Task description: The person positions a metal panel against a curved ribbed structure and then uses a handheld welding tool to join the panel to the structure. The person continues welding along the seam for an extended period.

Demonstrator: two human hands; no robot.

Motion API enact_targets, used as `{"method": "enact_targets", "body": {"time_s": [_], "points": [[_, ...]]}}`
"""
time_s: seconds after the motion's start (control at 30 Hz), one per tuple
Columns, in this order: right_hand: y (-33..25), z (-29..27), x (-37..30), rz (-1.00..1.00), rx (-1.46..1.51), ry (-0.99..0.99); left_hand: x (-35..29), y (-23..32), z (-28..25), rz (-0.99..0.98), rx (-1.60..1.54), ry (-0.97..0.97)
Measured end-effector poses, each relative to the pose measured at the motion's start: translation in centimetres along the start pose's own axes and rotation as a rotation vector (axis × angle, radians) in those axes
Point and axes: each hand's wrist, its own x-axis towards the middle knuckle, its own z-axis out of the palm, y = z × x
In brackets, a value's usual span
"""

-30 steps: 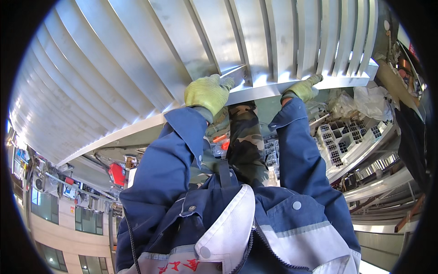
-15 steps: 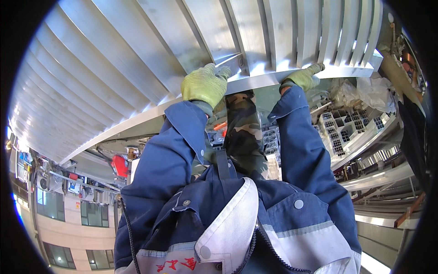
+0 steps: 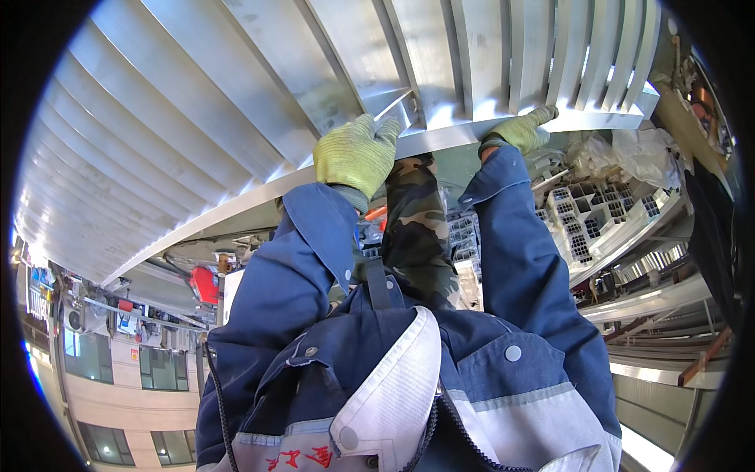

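Head view: a worker's gloved left hand [image 3: 355,156] and right hand [image 3: 519,130] gripped the near rail [image 3: 440,140] of a slatted metal panel [image 3: 236,102], fingers closed on its edge though partly hidden. The panel stretched across the worker's front, beyond both blue sleeves [image 3: 275,275].

From here I can't see how the right hand's [image 3: 515,132] fingers wrap beneath the slatted metal panel [image 3: 259,94], nor where the left hand's [image 3: 352,157] fingertips end. Beyond the grip, the panel's far end runs out of sight. Just below the left hand, something orange [image 3: 377,213] peeks out, mostly covered, its kind unclear. Between the hands, the panel's edge hides the lower part of a camouflage trouser leg [image 3: 415,224]. Right of the right hand, dark cloth [image 3: 712,236] slips into the black rim; far left of the grip, small clutter [image 3: 130,315] blurs together.
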Motion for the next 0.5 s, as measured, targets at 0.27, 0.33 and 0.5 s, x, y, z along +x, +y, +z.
{"method": "enact_targets", "body": {"time_s": [0.27,0.33,0.5], "points": [[-2.1,-0.7,-2.4,-0.011,0.02,-0.002,-0.5,0.7,0.5,-0.012,0.034,-0.012],[-2.2,-0.9,-2.6,-0.012,0.011,0.02,-0.6,0.7,0.4,-0.016,0.04,-0.022],[-1.8,-0.7,-2.3,-0.017,0.067,-0.002,0.1,-0.2,-0.5,0.012,-0.01,-0.073]]}}
